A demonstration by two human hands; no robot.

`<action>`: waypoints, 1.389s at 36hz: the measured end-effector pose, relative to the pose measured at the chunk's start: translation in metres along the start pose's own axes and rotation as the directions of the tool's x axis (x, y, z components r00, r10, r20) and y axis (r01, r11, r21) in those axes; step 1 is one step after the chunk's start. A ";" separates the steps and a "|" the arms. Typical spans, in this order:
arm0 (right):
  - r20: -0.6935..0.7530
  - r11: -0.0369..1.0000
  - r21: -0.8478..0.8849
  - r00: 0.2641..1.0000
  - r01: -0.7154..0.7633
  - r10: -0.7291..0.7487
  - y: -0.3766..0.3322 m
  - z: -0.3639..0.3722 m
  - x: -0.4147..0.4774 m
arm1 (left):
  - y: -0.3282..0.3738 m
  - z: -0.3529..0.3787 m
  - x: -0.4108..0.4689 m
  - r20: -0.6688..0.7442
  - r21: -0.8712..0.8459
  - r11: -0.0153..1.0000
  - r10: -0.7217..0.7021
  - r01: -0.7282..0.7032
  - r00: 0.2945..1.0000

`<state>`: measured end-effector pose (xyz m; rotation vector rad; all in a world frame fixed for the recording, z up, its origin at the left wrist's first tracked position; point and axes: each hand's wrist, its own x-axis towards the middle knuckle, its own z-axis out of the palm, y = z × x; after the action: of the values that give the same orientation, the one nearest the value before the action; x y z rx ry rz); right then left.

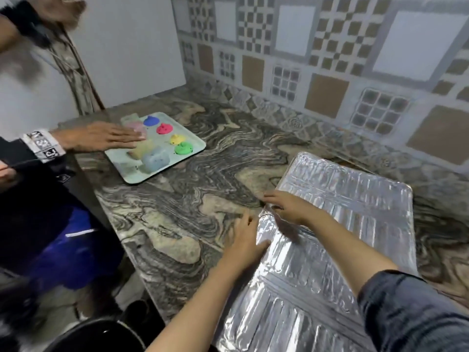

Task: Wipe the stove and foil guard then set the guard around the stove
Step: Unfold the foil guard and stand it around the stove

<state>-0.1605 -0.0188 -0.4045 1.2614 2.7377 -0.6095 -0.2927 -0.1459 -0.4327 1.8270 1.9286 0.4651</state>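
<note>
A silver foil guard (342, 224) lies flat on the marble counter (198, 189), reaching from mid-right down to the bottom edge. My left hand (247, 240) rests at the guard's left edge, thumb on the foil and fingers on the counter beside it. My right hand (286, 205) lies palm-down on the foil near its upper-left part, fingers spread and pointing left. Whether either hand pinches the edge is not clear. No stove and no cloth are visible.
Another person stands at the left, one hand (101, 137) over a pale green tray (195, 151) holding several coloured sponges and scrubbers. A patterned tile wall (330, 72) backs the counter. The counter's front edge runs diagonally at lower left. A dark round object (101, 334) sits bottom left.
</note>
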 end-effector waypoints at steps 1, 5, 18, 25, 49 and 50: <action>0.004 1.000 -0.016 1.000 0.009 -0.009 0.002 0.001 0.002 | 0.001 -0.001 0.000 0.006 0.003 1.000 -0.014 0.014 1.000; -0.048 0.997 -0.041 0.997 0.062 -0.064 0.007 -0.001 0.007 | 0.006 -0.009 0.002 -0.010 0.032 0.999 -0.016 0.016 1.000; -0.013 0.995 0.002 0.995 0.096 -0.096 0.026 -0.020 0.005 | 0.018 -0.004 0.016 -0.070 -0.198 0.980 -0.030 0.015 0.997; -0.101 0.994 -0.086 0.992 0.061 -0.070 0.030 -0.037 -0.003 | 0.034 -0.013 0.037 -0.092 -0.212 0.974 -0.098 0.077 0.991; -0.559 0.954 -0.226 0.828 -0.197 0.038 -0.031 -0.189 -0.098 | 0.131 -0.165 0.056 -0.323 0.073 0.946 0.322 -0.316 0.890; -0.587 0.956 -0.204 0.807 -0.212 0.053 -0.035 -0.194 -0.103 | 0.136 -0.173 0.053 -0.334 0.087 0.934 0.354 -0.346 0.873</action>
<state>-0.0986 -0.0397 -0.1923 1.7819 2.9865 0.1987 -0.2706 -0.0736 -0.2196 2.2457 1.8125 0.9419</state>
